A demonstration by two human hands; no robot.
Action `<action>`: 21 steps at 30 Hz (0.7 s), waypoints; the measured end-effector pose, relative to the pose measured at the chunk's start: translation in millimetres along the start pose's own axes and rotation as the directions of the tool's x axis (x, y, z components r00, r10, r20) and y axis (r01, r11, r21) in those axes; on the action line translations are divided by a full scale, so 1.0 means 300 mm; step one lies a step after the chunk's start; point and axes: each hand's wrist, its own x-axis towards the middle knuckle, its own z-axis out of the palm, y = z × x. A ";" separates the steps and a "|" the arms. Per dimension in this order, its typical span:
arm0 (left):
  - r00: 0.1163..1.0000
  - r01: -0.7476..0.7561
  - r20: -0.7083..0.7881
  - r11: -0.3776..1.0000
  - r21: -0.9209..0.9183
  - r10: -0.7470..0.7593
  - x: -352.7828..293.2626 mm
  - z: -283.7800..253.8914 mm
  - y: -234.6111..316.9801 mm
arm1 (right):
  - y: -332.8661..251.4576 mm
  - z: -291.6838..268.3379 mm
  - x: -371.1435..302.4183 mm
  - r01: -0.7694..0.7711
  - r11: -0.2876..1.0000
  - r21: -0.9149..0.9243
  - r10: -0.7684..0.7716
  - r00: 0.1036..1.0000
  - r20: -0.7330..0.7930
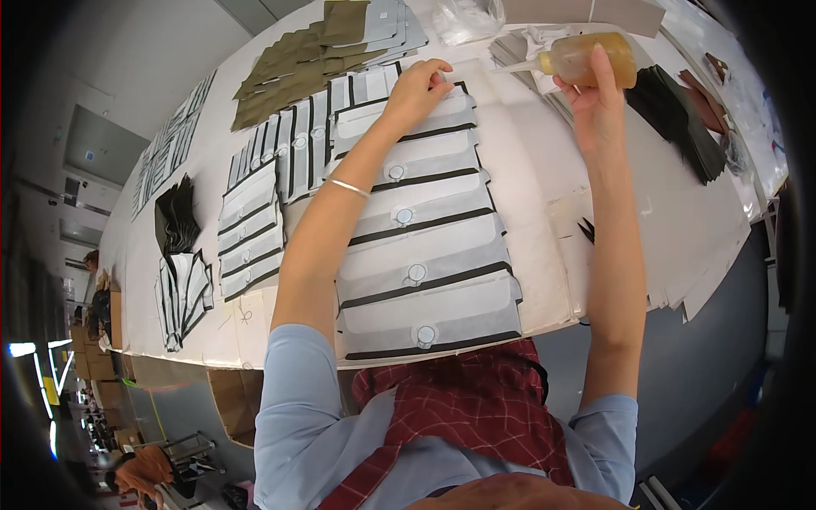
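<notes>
Pale worktable (pixel 544 293) is spreading out below both arms, its edge curving with the lens. Amber bottle (pixel 580 56) is sitting up at the far right, in the right hand (pixel 595 109), thumb and fingers closing round its body. Long axis is running crosswise: base to the right, thin spout (pixel 518 65) pointing left.

Key relation: spout tip is facing the left hand (pixel 415 95) across a gap, just past the right ends of the farthest grey panels (pixel 425 242). Right hand is doing all the holding; left is lying to the bottle's left, slightly nearer the wearer. Left fingers are curling narrow over the far end of that column; whether they are pinching anything, cannot tell.

Panels are overlapping like steps toward the near edge, dark strips showing between, several bearing round pale discs (pixel 416 273).

Farther out: shorter panel column (pixel 252 225) is lying left of the left forearm, olive pieces (pixel 289 78) beyond it, dark bundle (pixel 176 217) farther left. Dark stack (pixel 680 127) is lying right of the bottle; black pointed tool (pixel 587 229) is showing beside the right forearm, partly hidden
</notes>
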 end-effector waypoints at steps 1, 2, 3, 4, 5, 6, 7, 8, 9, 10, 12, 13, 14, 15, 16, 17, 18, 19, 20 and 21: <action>1.000 0.017 0.008 0.999 0.041 -0.018 0.027 0.026 -0.001 | -0.005 -0.003 0.001 -0.002 1.000 0.018 0.002 1.000 -0.018; 0.999 0.036 0.014 0.996 0.083 -0.037 0.046 0.046 -0.003 | -0.007 -0.004 0.000 -0.005 0.999 0.038 0.006 0.999 -0.034; 0.998 0.056 0.018 0.990 0.127 -0.059 0.060 0.062 -0.007 | -0.008 -0.005 -0.004 -0.008 0.999 0.034 0.009 0.999 -0.033; 0.997 0.076 0.013 0.989 0.125 -0.078 0.073 0.074 -0.017 | -0.012 -0.002 -0.005 -0.006 0.999 0.034 0.007 1.000 -0.031; 0.995 0.098 0.005 0.987 0.125 -0.100 0.079 0.082 -0.029 | -0.014 0.004 -0.006 -0.006 0.999 0.035 0.007 1.000 -0.027; 0.992 0.123 -0.004 0.984 0.125 -0.123 0.079 0.083 -0.044 | -0.012 0.014 -0.007 -0.013 0.999 0.039 0.014 1.000 -0.020; 0.987 0.162 -0.028 0.985 0.061 -0.161 0.083 0.078 -0.033 | -0.009 0.016 -0.008 -0.015 0.999 0.037 0.016 1.000 -0.020; 0.978 0.203 -0.052 0.979 -0.002 -0.203 0.075 0.066 -0.025 | -0.006 0.020 -0.009 -0.020 0.999 0.038 0.021 1.000 -0.016; 0.965 0.245 -0.077 0.968 -0.064 -0.249 0.059 0.048 -0.020 | -0.001 0.023 -0.008 -0.026 0.999 0.044 0.027 0.999 -0.019; 0.975 0.187 -0.102 0.978 -0.088 -0.196 0.033 0.010 -0.008 | 0.007 0.028 -0.007 -0.035 0.998 0.053 0.036 0.999 -0.019; 0.985 0.064 -0.147 0.987 -0.146 -0.086 -0.032 -0.070 0.041 | 0.011 0.018 -0.006 -0.054 0.997 0.050 0.055 0.998 -0.019; 0.997 0.068 -0.024 0.981 -0.180 -0.073 -0.100 -0.144 0.088 | 0.005 0.013 -0.006 -0.067 0.996 0.053 0.068 0.998 -0.013; 0.993 0.072 0.102 0.974 -0.217 -0.050 -0.184 -0.230 0.152 | 0.000 0.002 -0.005 -0.076 0.996 0.053 0.077 0.997 -0.011; 0.973 0.050 0.230 0.989 -0.139 -0.017 -0.287 -0.335 0.222 | 0.009 -0.007 -0.005 -0.106 0.993 0.049 0.106 0.994 0.007; 0.927 0.115 0.371 0.985 -0.131 -0.059 -0.396 -0.440 0.292 | 0.017 -0.015 -0.001 -0.132 0.990 0.038 0.131 0.991 0.026; 0.843 0.168 0.526 0.984 -0.055 -0.114 -0.507 -0.545 0.308 | 0.021 -0.012 0.000 -0.158 0.987 0.030 0.156 0.987 0.046; 0.713 0.266 0.669 0.964 0.018 -0.210 -0.606 -0.645 0.320 | 0.021 -0.003 -0.005 -0.159 0.987 -0.001 0.159 0.985 0.063; 0.661 0.314 0.680 0.940 0.133 -0.318 -0.714 -0.734 0.318 | 0.024 0.014 -0.014 -0.165 0.986 -0.033 0.167 0.982 0.085; 0.600 0.355 0.681 0.903 0.244 -0.420 -0.816 -0.812 0.314 | 0.026 0.030 -0.025 -0.171 0.983 -0.068 0.177 0.979 0.103; 0.694 0.358 0.501 0.852 0.382 -0.516 -0.926 -0.874 0.288 | 0.025 0.050 -0.036 -0.154 0.976 -0.155 0.178 0.972 0.151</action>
